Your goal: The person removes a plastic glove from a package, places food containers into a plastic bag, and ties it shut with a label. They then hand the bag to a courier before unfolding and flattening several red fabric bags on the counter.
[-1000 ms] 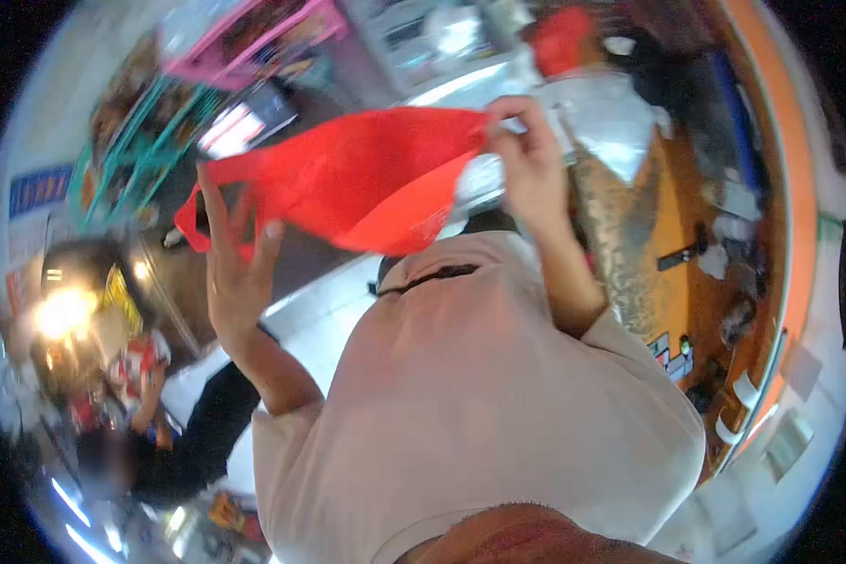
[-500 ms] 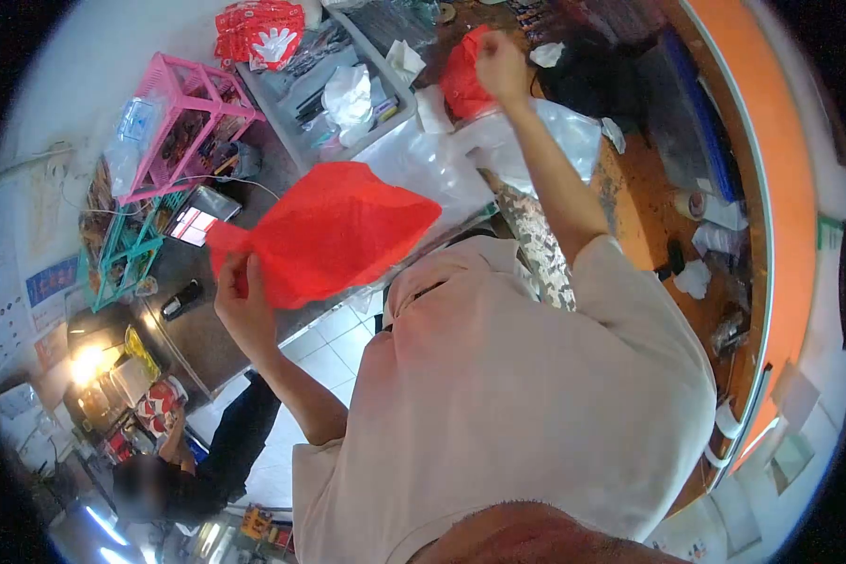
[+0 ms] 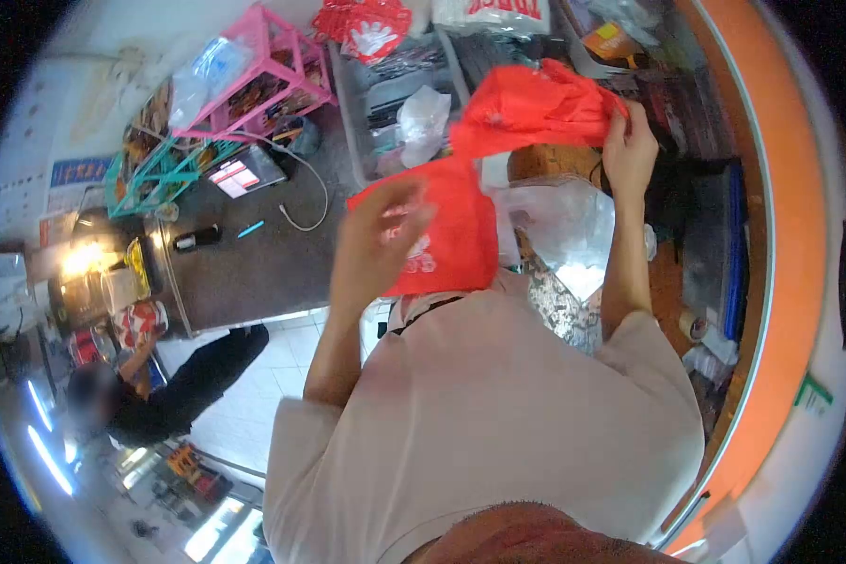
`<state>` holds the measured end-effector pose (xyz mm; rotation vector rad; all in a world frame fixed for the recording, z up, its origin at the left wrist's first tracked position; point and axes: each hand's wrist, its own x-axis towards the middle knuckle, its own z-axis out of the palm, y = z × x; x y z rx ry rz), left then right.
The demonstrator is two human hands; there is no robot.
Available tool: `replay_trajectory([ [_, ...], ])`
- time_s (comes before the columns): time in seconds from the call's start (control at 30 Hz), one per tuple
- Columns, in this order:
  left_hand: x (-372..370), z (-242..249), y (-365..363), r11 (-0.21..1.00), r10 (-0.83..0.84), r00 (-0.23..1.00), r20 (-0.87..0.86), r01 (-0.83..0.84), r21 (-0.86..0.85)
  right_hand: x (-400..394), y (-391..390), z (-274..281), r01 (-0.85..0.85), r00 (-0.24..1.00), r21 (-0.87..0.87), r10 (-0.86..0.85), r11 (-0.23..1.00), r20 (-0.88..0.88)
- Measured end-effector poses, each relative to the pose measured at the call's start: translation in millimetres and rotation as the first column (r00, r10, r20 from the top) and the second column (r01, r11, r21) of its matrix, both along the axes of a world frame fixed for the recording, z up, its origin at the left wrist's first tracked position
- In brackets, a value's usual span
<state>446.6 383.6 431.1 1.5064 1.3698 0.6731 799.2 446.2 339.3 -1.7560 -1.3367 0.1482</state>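
A red cloth-like bag [image 3: 465, 226] with a white print lies flat in front of my body, at the table's edge. Over its left part is my left hand [image 3: 376, 240], blurred, with its fingers apart; it does not appear to grip the bag. My right hand [image 3: 633, 146] pinches the right end of a second red bag [image 3: 536, 108], which is crumpled and stretches off to the left, raised above the table. A clear plastic bag [image 3: 564, 226] lies beneath my right forearm.
A grey bin [image 3: 352, 103] with packets and a white crumpled wrap [image 3: 423, 122] stands behind. To the left are a pink basket [image 3: 254, 75], a phone [image 3: 244, 172], a cable [image 3: 324, 197] and a blue pen [image 3: 250, 228]. Another person [image 3: 174, 395] stands at far left.
My left hand has let go of the first red bag, which now lies closer to my body, further right. My right hand has moved right, lifting and stretching the second red bag. The view has turned.
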Motion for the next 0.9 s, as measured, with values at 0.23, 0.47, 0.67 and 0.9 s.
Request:
replay_trajectory([
  [0.23, 69, -109, 91, 0.941, 0.334, 0.796, 0.505, -0.313, -0.128, -77, -54, 10, -0.232, 0.724, 0.215, 0.316, 0.949, -0.613],
  [0.47, 41, -84, 91, 0.877, 0.441, 0.675, 0.592, -0.465, -0.122, -89, -63, 19, -0.098, 0.481, 0.298, 0.307, 0.95, -0.821],
  [0.67, 12, -88, 77, 0.702, 0.505, 0.855, 0.113, -0.484, 0.522, -83, -50, -3, 0.169, 0.544, 0.287, 0.154, 0.943, -0.825],
  [0.9, 12, -67, 61, 0.759, 0.252, 0.903, -0.348, 0.038, 0.649, -75, -40, 10, -0.093, 0.76, 0.11, 0.142, 0.99, -0.635],
])
